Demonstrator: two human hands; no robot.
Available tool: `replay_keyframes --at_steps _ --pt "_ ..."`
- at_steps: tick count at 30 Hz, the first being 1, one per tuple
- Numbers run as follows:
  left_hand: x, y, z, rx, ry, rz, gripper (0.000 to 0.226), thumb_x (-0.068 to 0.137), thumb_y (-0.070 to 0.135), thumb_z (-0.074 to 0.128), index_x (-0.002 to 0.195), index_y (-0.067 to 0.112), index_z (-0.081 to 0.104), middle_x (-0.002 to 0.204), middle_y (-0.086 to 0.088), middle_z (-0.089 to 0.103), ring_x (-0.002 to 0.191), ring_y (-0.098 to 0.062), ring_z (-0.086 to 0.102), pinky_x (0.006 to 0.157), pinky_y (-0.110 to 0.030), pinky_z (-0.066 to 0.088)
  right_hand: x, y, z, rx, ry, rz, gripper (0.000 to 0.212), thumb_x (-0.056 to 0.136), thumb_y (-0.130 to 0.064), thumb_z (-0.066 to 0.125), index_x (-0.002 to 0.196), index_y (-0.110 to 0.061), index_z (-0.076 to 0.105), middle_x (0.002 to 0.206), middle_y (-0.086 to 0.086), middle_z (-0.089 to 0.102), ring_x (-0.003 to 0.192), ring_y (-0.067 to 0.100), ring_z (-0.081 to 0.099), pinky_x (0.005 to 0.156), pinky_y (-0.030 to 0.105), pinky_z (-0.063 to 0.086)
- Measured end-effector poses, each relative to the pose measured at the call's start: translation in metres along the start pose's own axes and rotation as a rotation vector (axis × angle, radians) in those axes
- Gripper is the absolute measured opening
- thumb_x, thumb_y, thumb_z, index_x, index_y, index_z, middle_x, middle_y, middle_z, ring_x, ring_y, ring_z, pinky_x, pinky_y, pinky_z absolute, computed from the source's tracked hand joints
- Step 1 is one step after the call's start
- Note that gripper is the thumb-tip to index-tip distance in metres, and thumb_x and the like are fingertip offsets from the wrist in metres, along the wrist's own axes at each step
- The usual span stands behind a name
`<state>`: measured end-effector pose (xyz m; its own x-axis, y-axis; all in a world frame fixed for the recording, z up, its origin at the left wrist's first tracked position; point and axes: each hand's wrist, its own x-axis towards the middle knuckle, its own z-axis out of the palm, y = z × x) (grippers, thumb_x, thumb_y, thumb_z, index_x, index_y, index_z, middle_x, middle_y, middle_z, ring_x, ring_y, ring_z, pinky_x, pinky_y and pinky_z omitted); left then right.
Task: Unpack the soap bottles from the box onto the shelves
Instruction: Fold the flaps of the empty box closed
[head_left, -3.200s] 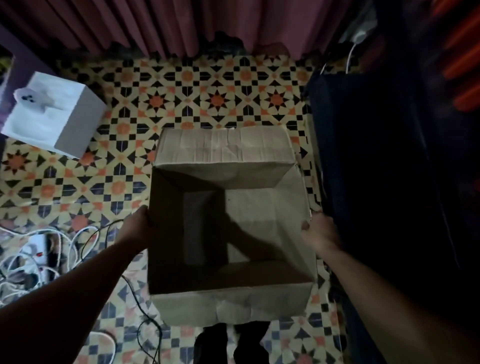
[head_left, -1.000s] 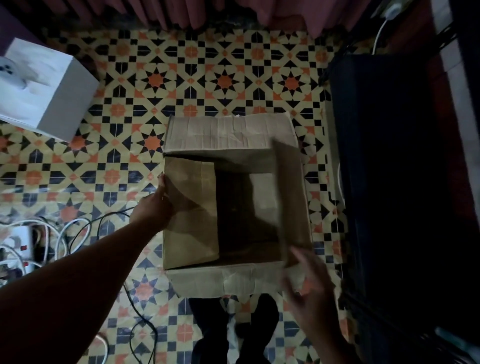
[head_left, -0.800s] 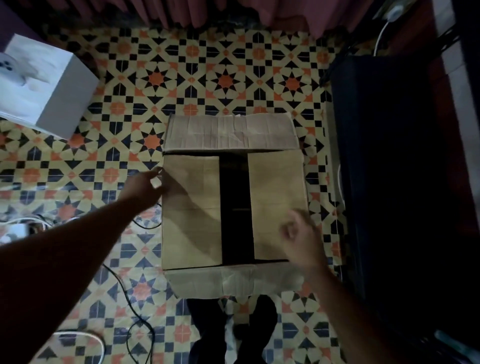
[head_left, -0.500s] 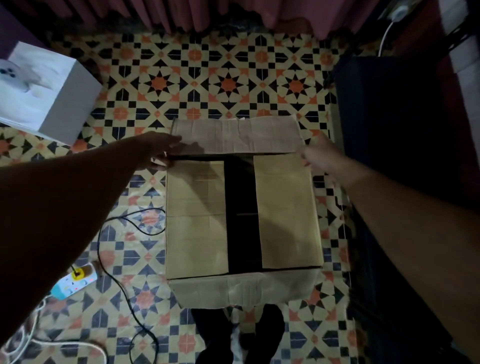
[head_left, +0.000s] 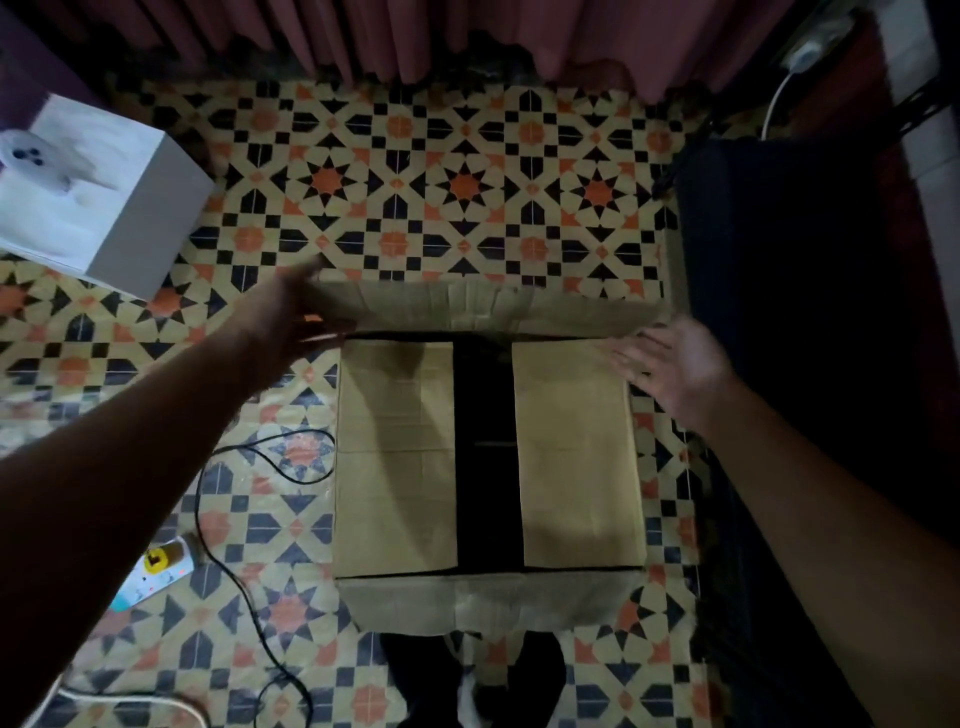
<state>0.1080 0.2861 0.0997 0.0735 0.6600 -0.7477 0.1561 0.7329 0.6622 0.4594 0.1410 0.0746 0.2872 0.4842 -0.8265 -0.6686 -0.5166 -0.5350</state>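
Left hand (head_left: 291, 317), right hand (head_left: 675, 364) shifted, fingers extended

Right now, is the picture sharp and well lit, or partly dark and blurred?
Head view: dim overall; right of the box almost black; the left hand blurred, the right hand sharper; the gap between the flaps too dark to see into.

Matt, creased brown cardboard box (head_left: 488, 457) on glossy patterned orange-black tile floor (head_left: 462, 187), smooth white paperboard carton (head_left: 93, 192), pleated dull-red cloth curtain (head_left: 415, 36).
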Motion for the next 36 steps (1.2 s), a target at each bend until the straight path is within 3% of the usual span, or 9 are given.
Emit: replay_keyframes --at_steps 7,12,16,20,22,25,29,32,36 --pt "-0.025 -0.046 0.003 0.453 -0.036 0.198 0.029 0.083 0.0 0.066 0.11 0.011 0.061 0.113 -0.005 0.064 0.085 -0.01 0.068 0.058 -0.024 0.059 -0.016 0.029 -0.039 -0.73 0.078 -0.085 0.041 0.084 -0.002 0.072 0.119 -0.023 0.063 0.108 0.001 0.064 0.104 0.021 0.063 0.091 0.04 0.054" --pt "-0.014 -0.096 0.021 0.835 0.187 0.362 0.057 0.091 0.021 0.063 0.142 0.018 0.04 0.139 -0.009 0.049 0.123 -0.025 0.052 0.087 -0.03 0.05 -0.01 0.074 -0.038 -1.033 0.308 -0.335 0.045 0.081 -0.006 0.076 0.121 -0.019 0.06 0.105 0.0 0.064 0.096 0.016 0.064 0.078 0.032 0.055" --pt "-0.048 -0.153 0.032 0.658 0.444 0.068 0.075 0.085 0.051 0.064 0.141 0.009 0.037 0.136 -0.017 0.052 0.122 -0.033 0.052 0.101 -0.045 0.044 -0.037 0.137 -0.058 -0.946 0.407 -0.428 0.035 0.09 -0.03 0.069 0.121 -0.018 0.061 0.107 0.0 0.062 0.099 0.021 0.063 0.081 0.033 0.051" --pt "-0.086 -0.224 0.014 0.337 0.328 -0.226 0.097 0.064 0.078 0.066 0.127 0.007 0.048 0.117 -0.011 0.064 0.105 -0.029 0.063 0.091 -0.046 0.052 -0.063 0.21 -0.097 -0.592 0.39 0.005 0.115 0.057 -0.098 0.043 0.138 -0.016 0.052 0.134 0.009 0.057 0.119 0.028 0.055 0.096 0.042 0.046" --pt "-0.108 -0.249 0.009 0.305 0.313 -0.297 0.097 0.07 0.071 0.066 0.135 0.004 0.04 0.12 -0.009 0.058 0.113 -0.031 0.057 0.095 -0.045 0.048 -0.072 0.237 -0.115 -0.51 0.285 0.192 0.138 0.042 -0.105 0.037 0.149 -0.018 0.04 0.148 0.005 0.044 0.137 0.026 0.043 0.112 0.044 0.036" --pt "-0.131 -0.267 0.003 0.402 0.279 -0.327 0.059 0.087 0.05 0.062 0.125 0.007 0.047 0.117 -0.01 0.054 0.117 -0.032 0.053 0.095 -0.041 0.043 -0.095 0.249 -0.121 -0.584 0.179 0.306 0.067 0.098 -0.055 0.043 0.149 -0.012 0.038 0.153 0.009 0.04 0.138 0.028 0.042 0.11 0.038 0.036" --pt "-0.147 -0.269 -0.011 0.781 0.216 -0.275 0.051 0.084 0.027 0.072 0.124 0.003 0.051 0.122 -0.017 0.056 0.114 -0.036 0.054 0.092 -0.043 0.045 -0.112 0.246 -0.13 -1.023 0.174 0.153 0.044 0.101 -0.033 0.052 0.137 -0.009 0.05 0.132 0.012 0.061 0.117 0.03 0.059 0.091 0.031 0.045" --pt "-0.163 -0.248 -0.016 0.971 0.107 -0.116 0.049 0.087 0.023 0.068 0.128 0.004 0.051 0.11 -0.013 0.061 0.102 -0.036 0.061 0.081 -0.039 0.048 -0.129 0.222 -0.135 -1.023 0.142 0.106 0.051 0.097 -0.033 0.059 0.142 -0.025 0.035 0.123 0.009 0.064 0.109 0.029 0.063 0.083 0.032 0.047" --pt "-0.164 -0.201 -0.03 0.924 0.03 -0.158 0.038 0.092 0.023 0.063 0.126 0.011 0.05 0.083 0.0 0.06 0.068 -0.017 0.06 0.06 -0.022 0.05 -0.14 0.174 -0.133 -0.957 0.081 0.067 0.012 0.097 -0.024 0.06 0.103 -0.033 0.056 0.102 -0.007 0.061 0.1 0.024 0.063 0.088 0.038 0.053"
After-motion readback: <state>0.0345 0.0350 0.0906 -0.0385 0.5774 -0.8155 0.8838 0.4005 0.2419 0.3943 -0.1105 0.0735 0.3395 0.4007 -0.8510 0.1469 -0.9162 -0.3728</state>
